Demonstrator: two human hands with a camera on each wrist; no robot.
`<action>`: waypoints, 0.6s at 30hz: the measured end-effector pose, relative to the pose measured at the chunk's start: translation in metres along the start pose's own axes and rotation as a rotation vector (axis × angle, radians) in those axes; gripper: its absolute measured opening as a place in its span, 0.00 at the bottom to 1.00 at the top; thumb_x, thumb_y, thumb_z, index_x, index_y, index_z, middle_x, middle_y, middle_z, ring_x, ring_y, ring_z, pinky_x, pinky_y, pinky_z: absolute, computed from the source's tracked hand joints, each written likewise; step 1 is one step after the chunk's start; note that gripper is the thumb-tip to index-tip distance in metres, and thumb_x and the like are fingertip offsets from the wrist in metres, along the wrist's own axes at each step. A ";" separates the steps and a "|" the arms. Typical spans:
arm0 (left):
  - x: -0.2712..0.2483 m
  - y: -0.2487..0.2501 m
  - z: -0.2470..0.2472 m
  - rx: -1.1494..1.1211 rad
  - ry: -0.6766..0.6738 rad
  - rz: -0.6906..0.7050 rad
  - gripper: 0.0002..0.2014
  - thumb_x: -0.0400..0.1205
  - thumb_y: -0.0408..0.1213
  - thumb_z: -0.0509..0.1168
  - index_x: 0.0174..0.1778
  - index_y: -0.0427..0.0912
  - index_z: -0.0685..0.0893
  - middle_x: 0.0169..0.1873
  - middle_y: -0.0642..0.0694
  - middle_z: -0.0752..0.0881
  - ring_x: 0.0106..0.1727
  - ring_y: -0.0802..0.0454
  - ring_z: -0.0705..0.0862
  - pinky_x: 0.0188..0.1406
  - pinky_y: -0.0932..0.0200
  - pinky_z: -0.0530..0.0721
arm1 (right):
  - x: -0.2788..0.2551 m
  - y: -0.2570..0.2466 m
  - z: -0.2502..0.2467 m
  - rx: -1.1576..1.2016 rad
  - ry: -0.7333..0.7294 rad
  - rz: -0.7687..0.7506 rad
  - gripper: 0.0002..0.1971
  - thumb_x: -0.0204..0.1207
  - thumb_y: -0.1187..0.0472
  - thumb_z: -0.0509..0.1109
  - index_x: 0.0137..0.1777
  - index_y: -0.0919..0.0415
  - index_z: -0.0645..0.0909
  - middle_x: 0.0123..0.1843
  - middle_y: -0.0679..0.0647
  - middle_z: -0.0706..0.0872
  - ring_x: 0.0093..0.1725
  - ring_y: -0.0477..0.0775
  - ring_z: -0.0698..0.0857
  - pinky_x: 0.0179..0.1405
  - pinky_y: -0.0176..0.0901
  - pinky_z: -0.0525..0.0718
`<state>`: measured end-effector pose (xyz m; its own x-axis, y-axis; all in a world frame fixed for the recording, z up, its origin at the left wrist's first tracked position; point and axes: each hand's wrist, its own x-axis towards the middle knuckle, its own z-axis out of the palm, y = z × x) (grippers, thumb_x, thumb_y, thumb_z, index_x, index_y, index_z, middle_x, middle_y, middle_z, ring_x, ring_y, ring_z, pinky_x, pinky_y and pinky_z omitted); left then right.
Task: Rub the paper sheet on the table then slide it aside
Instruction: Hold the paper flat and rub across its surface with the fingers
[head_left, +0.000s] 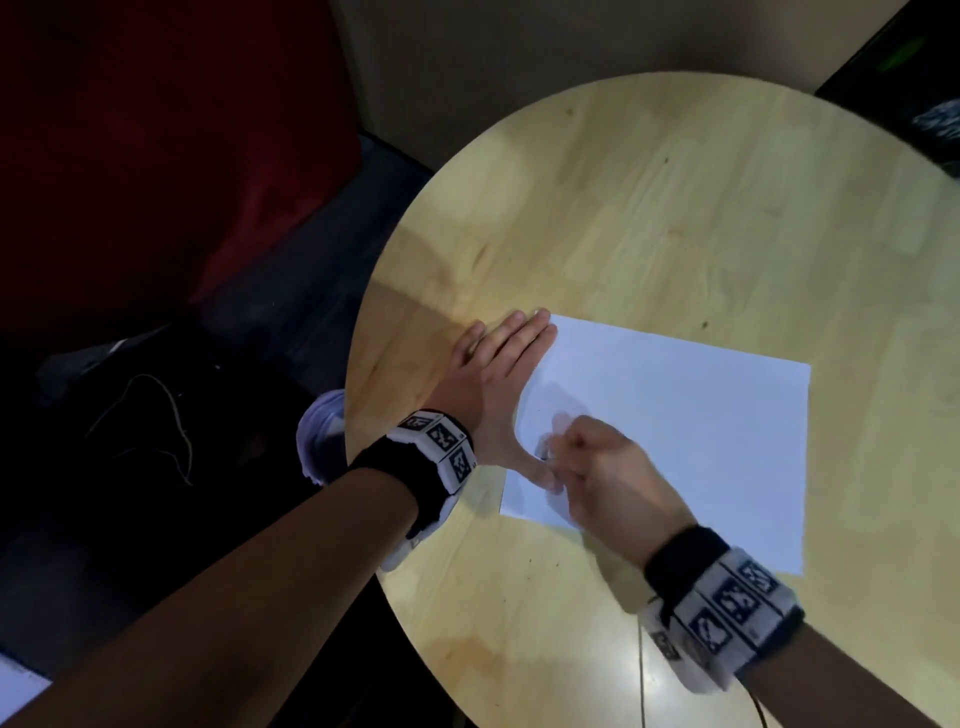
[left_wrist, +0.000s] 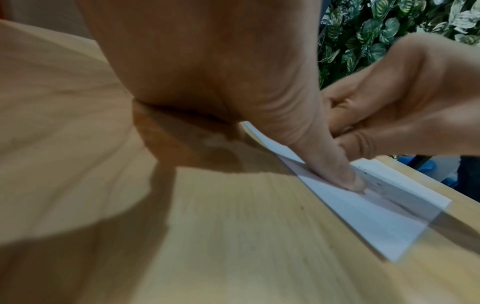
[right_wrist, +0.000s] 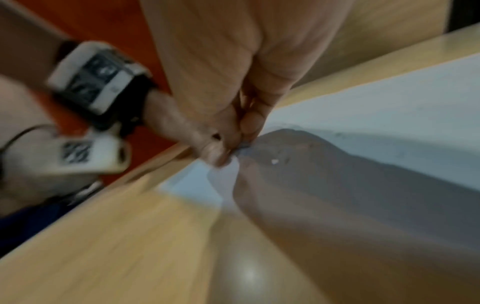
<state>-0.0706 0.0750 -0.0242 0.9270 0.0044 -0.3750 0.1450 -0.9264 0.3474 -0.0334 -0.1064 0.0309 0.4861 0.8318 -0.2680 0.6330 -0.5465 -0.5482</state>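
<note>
A white paper sheet (head_left: 675, 431) lies flat on the round wooden bench (head_left: 649, 208), in the near-right part of its top. Its long axis runs from the near-left toward the right, slightly skewed to the bench edge, with one corner pointing away at the far left, beside the left fingertips.

The left hand (head_left: 498, 374) lies palm down with its fingers (head_left: 524, 332) straight and together along the sheet's left edge, resting partly on the wood; its thumb (left_wrist: 335, 168) is spread out and presses on the paper near the near-left corner.

The right hand (head_left: 608, 478) sits over the sheet's near-left part, just beside that thumb, its fingers (right_wrist: 233, 127) curled tight, the tips bunched on the paper around something small and grey; what it is cannot be told through the blur.
</note>
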 end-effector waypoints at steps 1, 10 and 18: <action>0.000 0.000 -0.001 0.002 -0.002 0.001 0.79 0.53 0.86 0.68 0.90 0.47 0.38 0.89 0.52 0.35 0.89 0.54 0.33 0.86 0.44 0.31 | 0.006 0.004 -0.003 -0.001 -0.003 -0.025 0.06 0.71 0.68 0.66 0.40 0.63 0.85 0.41 0.55 0.82 0.38 0.57 0.83 0.38 0.45 0.81; -0.001 0.000 0.002 0.002 0.013 0.010 0.79 0.52 0.86 0.68 0.91 0.47 0.39 0.90 0.52 0.37 0.89 0.53 0.35 0.86 0.44 0.33 | 0.035 0.013 0.003 0.008 0.136 0.075 0.04 0.72 0.73 0.70 0.37 0.66 0.81 0.37 0.59 0.80 0.36 0.59 0.80 0.33 0.44 0.76; 0.001 0.003 -0.003 0.023 -0.022 -0.009 0.80 0.52 0.86 0.68 0.90 0.47 0.38 0.89 0.52 0.36 0.89 0.54 0.35 0.86 0.44 0.33 | 0.077 0.041 -0.018 -0.073 0.246 0.136 0.05 0.73 0.74 0.68 0.38 0.69 0.83 0.37 0.60 0.77 0.32 0.62 0.80 0.31 0.41 0.76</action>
<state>-0.0683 0.0739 -0.0209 0.9176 0.0048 -0.3974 0.1454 -0.9347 0.3243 0.0410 -0.0667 0.0015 0.6953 0.7069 -0.1297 0.5896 -0.6642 -0.4596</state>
